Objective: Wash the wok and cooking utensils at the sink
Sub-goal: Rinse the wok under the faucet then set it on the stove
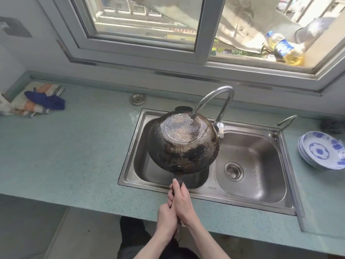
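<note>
I hold the wok [182,144] upside down over the left bowl of the sink [252,200]. Its round bottom faces up at me, and water from the tap [214,99] runs onto it. The long handle [178,181] points straight back toward my tummy, so the wok lies long from me to the window.

My left hand [167,218] and my right hand [183,202] are both wrapped tight around the handle, side by side.

I think the wok is heavy and hard. It is wet, so it may be slippery. The handle looks like the best place to hold.
</note>
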{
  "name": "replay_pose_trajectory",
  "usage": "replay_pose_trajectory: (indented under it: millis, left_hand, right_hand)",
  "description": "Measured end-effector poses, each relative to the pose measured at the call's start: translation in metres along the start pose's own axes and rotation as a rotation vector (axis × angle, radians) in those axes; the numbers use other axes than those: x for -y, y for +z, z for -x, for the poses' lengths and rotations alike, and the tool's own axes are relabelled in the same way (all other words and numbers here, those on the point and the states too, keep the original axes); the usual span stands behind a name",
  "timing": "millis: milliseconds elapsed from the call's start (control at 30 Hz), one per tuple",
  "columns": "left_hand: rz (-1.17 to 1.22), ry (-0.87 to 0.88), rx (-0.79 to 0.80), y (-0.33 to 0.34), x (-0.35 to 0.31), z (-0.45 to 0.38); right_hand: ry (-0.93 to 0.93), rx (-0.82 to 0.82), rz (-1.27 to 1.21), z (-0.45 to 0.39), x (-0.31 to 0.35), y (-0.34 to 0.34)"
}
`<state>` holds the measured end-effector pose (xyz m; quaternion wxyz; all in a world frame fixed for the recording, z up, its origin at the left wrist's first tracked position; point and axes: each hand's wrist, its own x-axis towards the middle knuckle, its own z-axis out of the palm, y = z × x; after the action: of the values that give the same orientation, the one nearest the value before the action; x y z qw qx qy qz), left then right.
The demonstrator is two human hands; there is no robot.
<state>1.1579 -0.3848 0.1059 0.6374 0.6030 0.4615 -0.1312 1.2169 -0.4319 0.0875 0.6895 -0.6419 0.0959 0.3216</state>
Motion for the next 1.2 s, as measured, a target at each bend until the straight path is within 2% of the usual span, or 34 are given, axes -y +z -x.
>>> replay_pose_trajectory:
  millis: [300, 700, 900, 1200]
  left_hand:
    - [0.059, -0.001, 0.024, 0.007, -0.03, -0.02]
    - [0.274, -0.066, -0.042, 0.035, -0.052, -0.041]
    - [0.421, -0.081, -0.043, 0.068, -0.075, -0.041]
    - [0.485, -0.094, 0.027, 0.114, -0.1, -0.03]
  right_hand:
    - [0.026, 0.036, -0.011, -0.034, 0.03, 0.001]
    - [0.04, 0.207, 0.226, -0.067, 0.065, -0.008]
    - [0.03, 0.296, 0.331, -0.086, 0.087, -0.03]
    - [0.023, 0.303, 0.357, -0.096, 0.11, -0.076]
